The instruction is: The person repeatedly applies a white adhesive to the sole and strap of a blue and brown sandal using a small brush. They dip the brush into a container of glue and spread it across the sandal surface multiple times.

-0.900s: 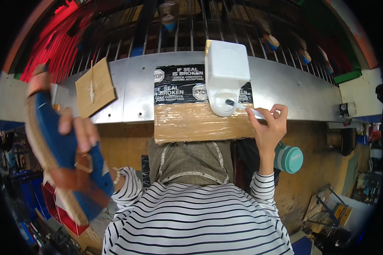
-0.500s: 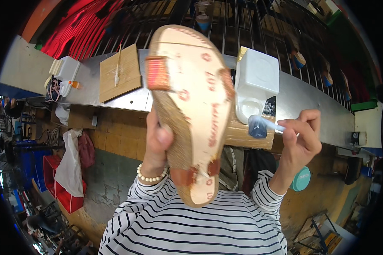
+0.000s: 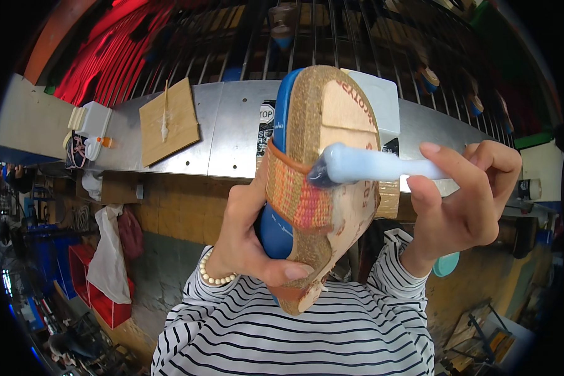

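Note:
My left hand [image 3: 243, 241] is wrapped round a wedge sandal [image 3: 352, 116], its pale underside tilted to the right. Inside the sandal is a blue shoe last [image 3: 274, 233]. A woven orange and pink strap [image 3: 304, 197] folds over the cork-textured side onto the underside. Between the fingertips of my right hand [image 3: 467, 197] is a brush with a light blue handle [image 3: 382, 166]. Its dark bristles [image 3: 321, 173] appear to touch the sandal at the strap's edge. The sandal's far side is hidden.
A white plastic container [image 3: 385, 100] stands on the metal bench [image 3: 229, 135] behind the sandal. Left of it lies a cardboard piece [image 3: 185, 131] with a glue-tipped stick [image 3: 165, 119]. Metal bars [image 3: 222, 37] run beyond the bench. A red crate [image 3: 109, 307] stands at lower left.
The sandal has turned onto its side, showing the blue last and strap. The brush has come up and left from the container to the strap.

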The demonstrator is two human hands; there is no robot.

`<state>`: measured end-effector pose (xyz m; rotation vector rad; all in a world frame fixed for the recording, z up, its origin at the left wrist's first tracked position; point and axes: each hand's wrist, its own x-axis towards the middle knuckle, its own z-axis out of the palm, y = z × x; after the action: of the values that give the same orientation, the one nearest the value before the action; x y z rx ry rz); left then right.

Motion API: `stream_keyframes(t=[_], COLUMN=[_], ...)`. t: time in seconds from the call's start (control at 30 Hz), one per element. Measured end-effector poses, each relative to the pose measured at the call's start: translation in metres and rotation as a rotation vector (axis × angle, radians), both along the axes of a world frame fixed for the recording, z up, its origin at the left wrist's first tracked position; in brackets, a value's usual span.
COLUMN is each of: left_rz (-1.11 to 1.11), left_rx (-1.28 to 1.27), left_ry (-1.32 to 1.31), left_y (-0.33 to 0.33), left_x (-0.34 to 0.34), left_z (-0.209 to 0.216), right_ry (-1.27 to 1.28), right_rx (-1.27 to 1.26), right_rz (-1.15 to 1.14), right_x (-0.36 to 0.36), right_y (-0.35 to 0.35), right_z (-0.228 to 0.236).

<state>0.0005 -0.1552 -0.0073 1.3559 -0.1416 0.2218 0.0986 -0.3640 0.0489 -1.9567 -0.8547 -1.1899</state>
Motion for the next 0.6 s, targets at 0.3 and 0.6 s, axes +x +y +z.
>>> stream_keyframes(t=[0.3, 0.6], left_rz=[-0.04, -0.159], left_rx=[0.19, 0.376], left_ry=[-0.101, -0.282], left_y=[0.001, 0.009], left_x=[0.001, 0.007], left_z=[-0.001, 0.0], right_ry=[0.091, 0.118], right_rx=[0.093, 0.146], right_rz=[-0.043, 0.13], right_x=[0.004, 0.013], right_y=[-0.005, -0.015], right_z=[0.004, -0.003])
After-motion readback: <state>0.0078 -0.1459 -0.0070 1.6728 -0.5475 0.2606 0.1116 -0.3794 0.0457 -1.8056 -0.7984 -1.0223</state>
